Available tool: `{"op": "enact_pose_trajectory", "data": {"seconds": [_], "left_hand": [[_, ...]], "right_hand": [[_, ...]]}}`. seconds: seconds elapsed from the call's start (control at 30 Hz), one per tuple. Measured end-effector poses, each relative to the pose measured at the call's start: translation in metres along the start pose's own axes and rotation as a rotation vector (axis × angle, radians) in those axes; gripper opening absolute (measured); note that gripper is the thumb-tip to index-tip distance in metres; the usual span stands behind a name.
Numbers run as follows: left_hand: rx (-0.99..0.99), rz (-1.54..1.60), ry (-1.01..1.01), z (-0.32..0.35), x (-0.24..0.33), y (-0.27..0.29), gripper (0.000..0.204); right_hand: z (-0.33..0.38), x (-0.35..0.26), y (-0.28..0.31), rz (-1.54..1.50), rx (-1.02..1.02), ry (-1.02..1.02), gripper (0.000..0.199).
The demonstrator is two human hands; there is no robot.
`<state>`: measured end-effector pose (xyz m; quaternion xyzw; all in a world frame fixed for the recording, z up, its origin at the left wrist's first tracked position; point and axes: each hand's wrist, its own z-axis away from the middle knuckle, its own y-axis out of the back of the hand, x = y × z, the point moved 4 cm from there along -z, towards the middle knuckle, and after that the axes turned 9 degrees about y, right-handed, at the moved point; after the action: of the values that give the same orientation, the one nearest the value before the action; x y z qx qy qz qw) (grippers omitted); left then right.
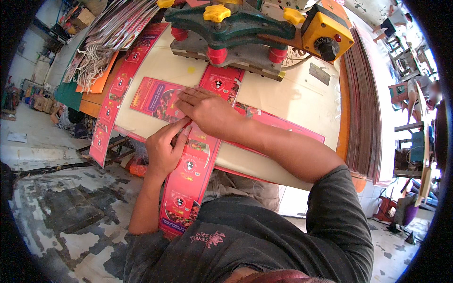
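The long, shiny red strip with food pictures [192, 177] lies across the front part of the cream-topped bench [292, 106]. Its near end hangs down over the front edge, by the person's dark grey shirt [255, 226]. The right hand [207, 107] is laid over the red print, flat, with its fingers straight and close together. Its fingertips rest on a smaller red card with a purple patch [158, 97], which lies slanted on the bench. The left hand [163, 145] is at the left edge of the long strip, just below the right hand. Its thumb is a little apart from its pointing finger, but I cannot tell if they pinch the strip. The tips of the two hands are very near each other.

One more red piece [292, 129] sticks out under the right arm. Another long red strip with round white badges [113, 101] lies along the left side of the bench and hangs off it. At the back stands a dark green metal machine [231, 26] with yellow knobs [217, 13] and a yellow box with a black dial [328, 35]. A messy pile of printed sheets with white strings [106, 42] is at the back left. A tall pile of thin brown sheets [365, 108] is on the right.
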<state>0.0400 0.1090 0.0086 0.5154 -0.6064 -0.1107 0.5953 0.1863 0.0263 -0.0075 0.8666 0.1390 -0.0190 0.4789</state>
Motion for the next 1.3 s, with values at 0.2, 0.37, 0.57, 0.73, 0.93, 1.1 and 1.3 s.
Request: {"op": "enact_pose_trajectory", "data": {"seconds": [0.2,0.37,0.57,0.73,0.93,1.1,1.3], "left_hand": [[0.060,-0.008,-0.106,0.0000,-0.0046,-0.0030,0.025],[0.016,0.011,0.002,0.0013,-0.0020,-0.0029,0.025],[0.005,0.008,0.011,0.0000,0.0012,-0.0014,0.026],[0.010,0.004,-0.002,-0.0002,0.0005,-0.0021,0.026],[0.006,0.014,0.005,0.0001,0.0006,-0.0027,0.026],[0.032,0.005,-0.016,0.0013,-0.0017,-0.0016,0.027],[-0.022,-0.002,0.048,0.0013,-0.0008,-0.0017,0.027]], "right_hand": [[-0.0003,-0.0010,0.0032,0.009,-0.021,0.004,0.042],[-0.0010,0.0004,0.0041,-0.024,-0.027,-0.003,0.042],[-0.0006,0.0002,0.0047,-0.021,-0.012,-0.002,0.042],[0.0001,0.0004,0.0032,-0.004,-0.002,0.003,0.043],[0.0015,0.0009,0.0002,-0.009,-0.001,-0.007,0.043],[-0.0009,0.0010,0.0014,0.000,-0.003,0.007,0.044],[-0.0003,0.0009,0.0039,-0.030,-0.039,-0.015,0.044]]}}
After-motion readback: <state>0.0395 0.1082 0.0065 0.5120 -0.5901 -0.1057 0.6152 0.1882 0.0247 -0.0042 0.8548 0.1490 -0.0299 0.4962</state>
